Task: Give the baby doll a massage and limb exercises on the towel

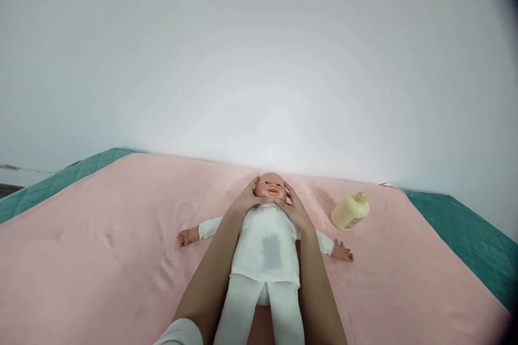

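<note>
A baby doll in a white top and white trousers lies on its back on the pink blanket, arms spread to both sides. My left hand is cupped round the left side of its head, the thumb across the chin. On the other side of the head my right hand does the same, its thumb near the chin and its fingers beside the cheek. Both of my forearms run over the doll's arms. A grey patch shows on the front of the top.
A yellow pump bottle stands on the blanket to the right of the doll. Green quilted cloth shows past the blanket's sides. A pale wall rises behind the far edge.
</note>
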Available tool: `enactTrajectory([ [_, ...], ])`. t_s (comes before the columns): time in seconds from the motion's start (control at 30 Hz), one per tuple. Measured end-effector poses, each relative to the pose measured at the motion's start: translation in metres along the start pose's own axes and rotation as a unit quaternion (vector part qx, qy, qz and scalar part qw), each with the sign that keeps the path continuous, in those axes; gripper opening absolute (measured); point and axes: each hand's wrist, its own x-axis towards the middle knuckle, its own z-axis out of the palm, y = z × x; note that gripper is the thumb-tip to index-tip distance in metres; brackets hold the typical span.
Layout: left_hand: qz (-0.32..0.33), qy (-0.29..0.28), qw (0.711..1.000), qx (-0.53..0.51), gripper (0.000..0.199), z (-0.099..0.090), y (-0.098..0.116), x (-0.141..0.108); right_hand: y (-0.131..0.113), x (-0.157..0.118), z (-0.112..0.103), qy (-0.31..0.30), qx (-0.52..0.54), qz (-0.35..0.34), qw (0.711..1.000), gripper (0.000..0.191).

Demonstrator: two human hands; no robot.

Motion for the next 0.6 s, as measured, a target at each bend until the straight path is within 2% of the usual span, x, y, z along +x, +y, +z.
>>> enactTrajectory([
  [0.17, -0.018, 0.000, 1.000, -0.009, 0.129, 0.002, 0.007, -0.006, 0.002, 0.001, -0.002, -0.008, 0.016, 0.000, 1.000, 0.088],
  [0.27, -0.023, -0.004, 1.000, 0.006, 0.124, 0.001, 0.011, -0.010, 0.005, 0.003, -0.004, -0.011, 0.022, -0.004, 1.000, 0.087],
  [0.4, -0.014, -0.041, 0.999, -0.014, 0.114, -0.006, 0.009, -0.010, 0.006, 0.003, -0.006, -0.019, 0.031, -0.002, 0.999, 0.087],
  [0.6, -0.012, -0.065, 0.997, -0.045, 0.112, -0.011, 0.005, -0.008, 0.005, 0.001, -0.009, -0.028, 0.019, 0.009, 0.999, 0.087],
])
